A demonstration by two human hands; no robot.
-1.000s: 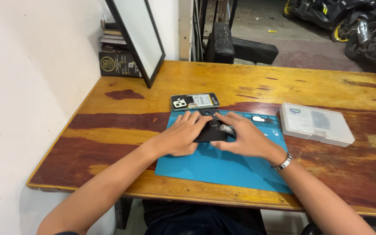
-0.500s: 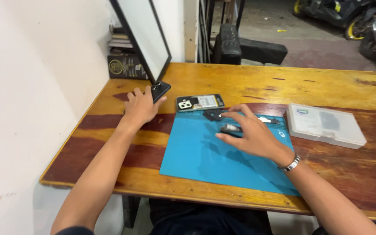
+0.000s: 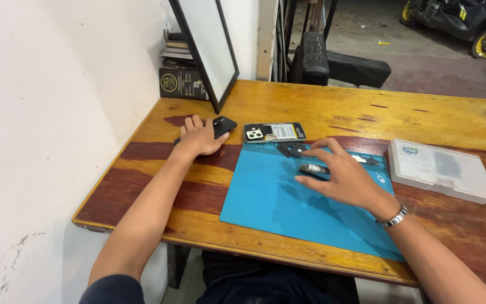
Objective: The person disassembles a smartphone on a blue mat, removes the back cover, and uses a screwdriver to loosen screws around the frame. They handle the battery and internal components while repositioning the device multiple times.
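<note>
On the wooden table, my left hand is way out past the blue mat, fingers curled on a black phone cover lying flat near the leaning frame. My right hand is spread open over the mat, fingertips touching a small grey screwdriver. The opened phone sits at the mat's far edge, with a clear plastic box off to the right.

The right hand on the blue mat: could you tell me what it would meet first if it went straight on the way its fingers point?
Probably the small black part just beyond the right hand, then the opened phone; depth is uncertain.
</note>
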